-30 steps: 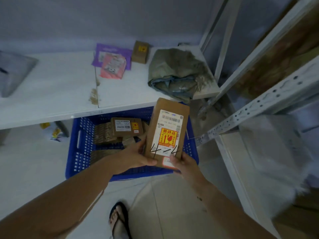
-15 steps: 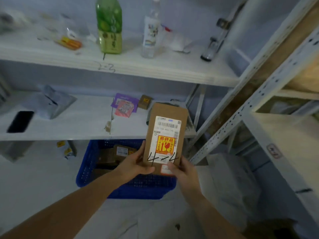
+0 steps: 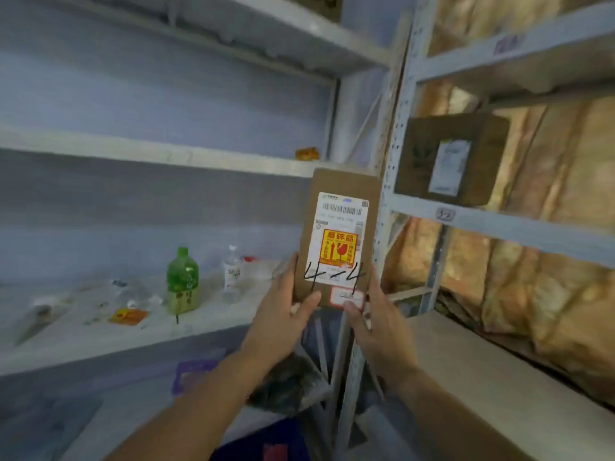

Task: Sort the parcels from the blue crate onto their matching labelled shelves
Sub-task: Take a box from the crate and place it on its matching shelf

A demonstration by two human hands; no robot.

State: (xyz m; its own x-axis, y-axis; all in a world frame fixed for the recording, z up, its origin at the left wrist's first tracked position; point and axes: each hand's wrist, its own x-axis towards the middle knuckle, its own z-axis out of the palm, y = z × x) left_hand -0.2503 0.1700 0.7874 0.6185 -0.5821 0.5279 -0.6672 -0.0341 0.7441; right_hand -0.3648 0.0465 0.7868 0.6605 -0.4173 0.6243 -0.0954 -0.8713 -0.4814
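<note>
I hold a flat brown cardboard parcel [image 3: 339,211] upright in front of me with both hands. It carries a white shipping label, a yellow-and-red fragile sticker and a handwritten "4-4". My left hand [image 3: 286,314] grips its lower left edge, thumb across the front. My right hand [image 3: 372,324] grips the lower right corner. The parcel stands before the upright post between two shelf units. A corner of the blue crate [image 3: 266,440] shows at the bottom edge, mostly hidden by my arms.
The left shelf [image 3: 100,337] holds a green bottle [image 3: 183,281], a clear bottle [image 3: 232,272] and small packets. On the right unit a brown box [image 3: 449,158] sits on a labelled shelf [image 3: 499,221], above a bare wooden shelf [image 3: 499,377].
My view has swung up from the crate and floor to the upper shelves. The parcel stays upright in both hands, now raised before the right unit's post.
</note>
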